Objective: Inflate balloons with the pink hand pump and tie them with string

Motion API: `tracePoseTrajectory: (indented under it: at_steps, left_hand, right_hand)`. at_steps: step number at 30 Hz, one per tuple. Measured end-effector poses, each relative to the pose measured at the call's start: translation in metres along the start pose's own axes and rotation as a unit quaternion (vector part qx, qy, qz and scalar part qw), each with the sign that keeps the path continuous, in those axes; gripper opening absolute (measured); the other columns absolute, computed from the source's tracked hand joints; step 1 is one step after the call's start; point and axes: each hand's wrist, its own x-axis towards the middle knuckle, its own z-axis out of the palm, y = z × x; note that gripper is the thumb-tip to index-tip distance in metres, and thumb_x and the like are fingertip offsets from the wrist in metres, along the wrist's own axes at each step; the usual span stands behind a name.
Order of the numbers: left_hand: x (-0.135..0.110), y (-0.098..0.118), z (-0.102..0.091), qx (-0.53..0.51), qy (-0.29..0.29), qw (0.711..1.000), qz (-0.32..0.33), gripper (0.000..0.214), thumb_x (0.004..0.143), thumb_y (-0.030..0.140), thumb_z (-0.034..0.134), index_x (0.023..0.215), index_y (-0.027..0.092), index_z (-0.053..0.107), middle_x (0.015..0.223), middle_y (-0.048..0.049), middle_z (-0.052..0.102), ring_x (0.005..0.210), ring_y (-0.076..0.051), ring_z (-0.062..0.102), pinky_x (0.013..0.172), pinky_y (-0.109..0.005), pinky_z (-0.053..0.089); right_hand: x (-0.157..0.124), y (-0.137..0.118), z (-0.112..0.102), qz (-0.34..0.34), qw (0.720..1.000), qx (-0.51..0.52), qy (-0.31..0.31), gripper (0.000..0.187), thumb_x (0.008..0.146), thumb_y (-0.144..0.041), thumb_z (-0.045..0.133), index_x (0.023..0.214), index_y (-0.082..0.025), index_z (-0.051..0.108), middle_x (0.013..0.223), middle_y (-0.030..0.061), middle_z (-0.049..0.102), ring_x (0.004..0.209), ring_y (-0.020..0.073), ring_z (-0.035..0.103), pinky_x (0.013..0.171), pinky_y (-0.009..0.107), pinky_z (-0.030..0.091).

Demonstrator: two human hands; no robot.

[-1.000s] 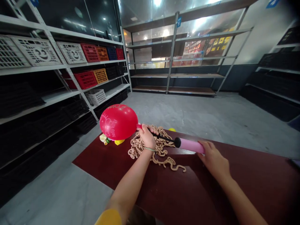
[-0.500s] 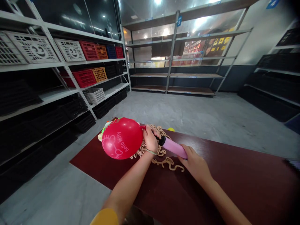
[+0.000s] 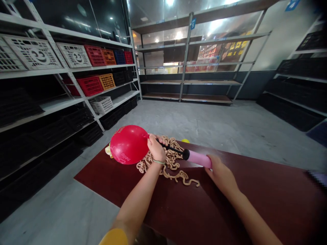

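The right hand [image 3: 222, 177] has slid out along the pink hand pump [image 3: 198, 159] compared with the earlier frame, and the pump now lies flatter and longer across the counter [image 3: 255, 207], no longer angled in toward the left wrist. Its black collar [image 3: 186, 154] shows clear of the left hand [image 3: 156, 149]. The red balloon [image 3: 129, 144] sits a little farther left and higher, and it has rolled so that only "hello" of its print shows on the lower side.

The left fingers [image 3: 153, 143] are clenched around the balloon's neck where it meets the black hose [image 3: 172, 148], so the balloon bulges out just left of that hand, hanging over the counter without resting on the tan knotted cord [image 3: 163, 163]. The right fingers [image 3: 211, 162] are closed on the far end of the pump barrel.

The cord lies in a heap under and just beyond the left wrist. A small yellow ball [image 3: 185, 141] sits behind the heap, and a pale yellow crumpled item [image 3: 109, 152] peeks out behind the balloon. White metal shelves [image 3: 68, 71] holding plastic crates [image 3: 74, 54] stand off to the left.
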Motion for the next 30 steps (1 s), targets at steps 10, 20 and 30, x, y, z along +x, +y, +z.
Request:
tracePoseTrajectory:
  at_steps: [10, 20, 30]
  left_hand:
    - [-0.01, -0.022, -0.004, 0.02, -0.046, 0.998, -0.042, 0.042, 0.088, 0.048, 0.051, 0.059, 0.02, 0.038, 0.046, 0.0063, 0.038, 0.035, -0.008, 0.041, 0.035, -0.02, 0.034]
    - [0.014, 0.008, -0.005, -0.012, 0.017, 1.0, -0.005, 0.035, 0.087, 0.041, 0.052, 0.065, 0.021, 0.035, 0.048, 0.0079, 0.035, 0.037, -0.007, 0.038, 0.037, -0.02, 0.033]
    - [-0.016, -0.019, -0.002, 0.025, -0.068, 0.996, -0.047, 0.045, 0.088, 0.051, 0.053, 0.059, 0.021, 0.037, 0.046, 0.0064, 0.035, 0.035, -0.007, 0.039, 0.035, -0.02, 0.033]
  right_hand:
    - [-0.001, -0.029, 0.008, -0.036, 0.999, 0.033, 0.001, 0.041, 0.092, -0.035, 0.045, 0.131, -0.022, 0.041, 0.125, 0.0113, 0.057, 0.097, 0.0263, 0.065, 0.071, 0.037, 0.053]
    - [0.002, 0.021, -0.001, 0.01, 0.998, -0.014, 0.058, 0.035, 0.088, -0.028, 0.045, 0.122, -0.02, 0.045, 0.12, 0.0127, 0.056, 0.1, 0.0275, 0.062, 0.075, 0.038, 0.051]
    - [-0.004, -0.046, 0.0, -0.012, 0.999, 0.047, -0.022, 0.04, 0.092, -0.039, 0.046, 0.128, -0.023, 0.043, 0.124, 0.0085, 0.059, 0.09, 0.0231, 0.066, 0.067, 0.033, 0.05]
